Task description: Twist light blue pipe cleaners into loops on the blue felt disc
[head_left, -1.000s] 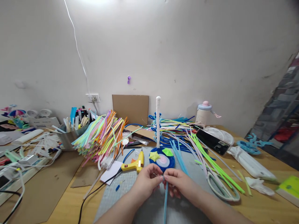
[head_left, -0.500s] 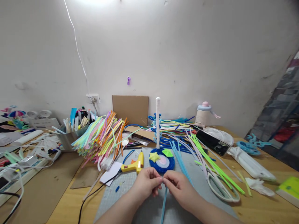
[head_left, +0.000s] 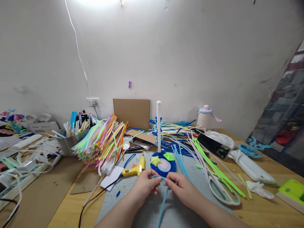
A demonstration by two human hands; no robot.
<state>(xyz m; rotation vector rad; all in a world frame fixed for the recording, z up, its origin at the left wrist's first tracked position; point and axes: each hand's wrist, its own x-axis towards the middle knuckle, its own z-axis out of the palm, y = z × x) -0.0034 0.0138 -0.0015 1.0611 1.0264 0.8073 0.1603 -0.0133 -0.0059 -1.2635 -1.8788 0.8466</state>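
Note:
A light blue pipe cleaner (head_left: 163,204) runs between my two hands, its long tail hanging down toward the front of the mat. My left hand (head_left: 147,183) pinches one end part of it, where it bends in a small curve. My right hand (head_left: 178,185) grips it with thumb and forefinger a short way to the right. Just beyond my fingers lies a round dark blue fuzzy base (head_left: 153,169), bearing a yellow star (head_left: 155,161), a green shape (head_left: 168,156) and a pink-and-white oval. A white fuzzy post (head_left: 159,126) rises upright at its back.
A yellow glue gun (head_left: 134,171) lies left of my hands on the grey cutting mat (head_left: 133,190). Scissors (head_left: 223,193), green pipe cleaners and a phone (head_left: 215,145) lie to the right. A large multicoloured bundle of pipe cleaners (head_left: 99,142) stands back left.
My hands have drawn slightly apart, and a short curved stretch of the light blue pipe cleaner now shows between them. Its hanging tail has swung left. The view has shifted a little.

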